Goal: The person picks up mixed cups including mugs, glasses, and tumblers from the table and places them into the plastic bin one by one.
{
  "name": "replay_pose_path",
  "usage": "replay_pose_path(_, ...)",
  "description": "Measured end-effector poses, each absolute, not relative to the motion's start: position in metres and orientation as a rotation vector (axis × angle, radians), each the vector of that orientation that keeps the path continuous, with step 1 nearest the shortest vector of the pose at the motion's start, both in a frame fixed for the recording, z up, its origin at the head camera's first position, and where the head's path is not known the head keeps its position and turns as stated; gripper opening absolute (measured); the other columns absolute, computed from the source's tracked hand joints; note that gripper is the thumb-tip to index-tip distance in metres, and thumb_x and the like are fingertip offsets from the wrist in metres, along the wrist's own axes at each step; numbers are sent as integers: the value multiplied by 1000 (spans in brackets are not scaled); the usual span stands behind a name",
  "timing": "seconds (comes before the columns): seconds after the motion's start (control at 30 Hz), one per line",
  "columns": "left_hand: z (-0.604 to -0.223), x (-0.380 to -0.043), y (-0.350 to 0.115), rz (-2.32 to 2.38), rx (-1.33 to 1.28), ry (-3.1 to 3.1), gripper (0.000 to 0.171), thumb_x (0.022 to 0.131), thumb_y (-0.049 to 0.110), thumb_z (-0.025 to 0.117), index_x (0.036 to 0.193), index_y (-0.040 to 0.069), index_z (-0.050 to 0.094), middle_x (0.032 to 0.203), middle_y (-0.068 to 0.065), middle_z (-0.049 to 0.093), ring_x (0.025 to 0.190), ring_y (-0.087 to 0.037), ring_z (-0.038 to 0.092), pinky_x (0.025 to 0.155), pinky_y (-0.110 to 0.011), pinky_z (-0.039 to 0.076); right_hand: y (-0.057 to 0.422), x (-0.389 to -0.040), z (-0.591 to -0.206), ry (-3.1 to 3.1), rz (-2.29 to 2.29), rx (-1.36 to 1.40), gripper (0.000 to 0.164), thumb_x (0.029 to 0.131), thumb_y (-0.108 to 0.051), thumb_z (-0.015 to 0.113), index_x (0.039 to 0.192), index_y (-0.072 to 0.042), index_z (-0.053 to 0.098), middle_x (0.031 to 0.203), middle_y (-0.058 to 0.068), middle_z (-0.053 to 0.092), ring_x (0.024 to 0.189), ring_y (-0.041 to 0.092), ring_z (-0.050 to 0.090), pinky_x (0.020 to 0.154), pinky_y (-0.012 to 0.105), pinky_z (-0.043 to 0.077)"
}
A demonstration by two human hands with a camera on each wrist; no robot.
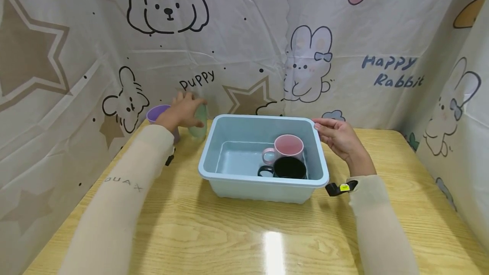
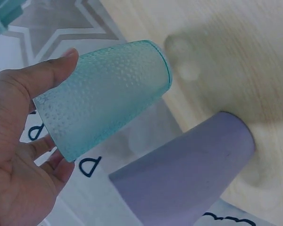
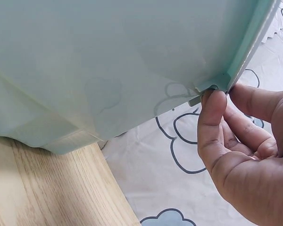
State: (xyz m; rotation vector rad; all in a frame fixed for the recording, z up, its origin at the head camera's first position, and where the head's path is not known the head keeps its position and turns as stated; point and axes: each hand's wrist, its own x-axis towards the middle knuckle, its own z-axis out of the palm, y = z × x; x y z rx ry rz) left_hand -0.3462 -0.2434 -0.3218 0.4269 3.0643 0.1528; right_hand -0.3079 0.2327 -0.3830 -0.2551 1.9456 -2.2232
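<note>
A pale green, bumpy-textured translucent cup (image 2: 108, 89) is in my left hand (image 1: 185, 111), thumb on one side and fingers on the other near its rim. Beside it, to the left, stands a purple cup (image 1: 158, 113), partly covered by the hand in the head view. With thumb and fingers, my right hand (image 1: 340, 139) pinches the rim at the far right corner of a light blue plastic bin (image 1: 244, 186). Inside the bin, on the right, are a pink mug (image 1: 288, 145) and a black mug (image 1: 289, 168), handles toward the left.
The bin stands on a light wooden table (image 1: 191, 232). Printed curtains (image 1: 244, 46) hang close behind the table and along both sides. A black wrist strap piece (image 1: 340, 188) sticks out near the bin's right side.
</note>
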Motion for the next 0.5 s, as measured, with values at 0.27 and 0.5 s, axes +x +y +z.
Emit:
replay_pose_path(0.27,-305,-339,-238,235,473,3104,75,83,33,86,148,20,51,151,-28,31,132,-46,23,109,-64,22,233,-308,-384,1934,-2236,-266,43,97,-13,71,133,8,59,109,2,71,94,12,70,85,23,58)
replay_pose_path(0.5,-290,-332,-238,264,540,3153,76,81,30,88,147,20,54,140,-22,38,119,-38,25,97,-55,26,233,-309,-384,1932,-2242,-271,39,97,-12,71,130,6,63,109,3,71,93,12,70,84,24,58)
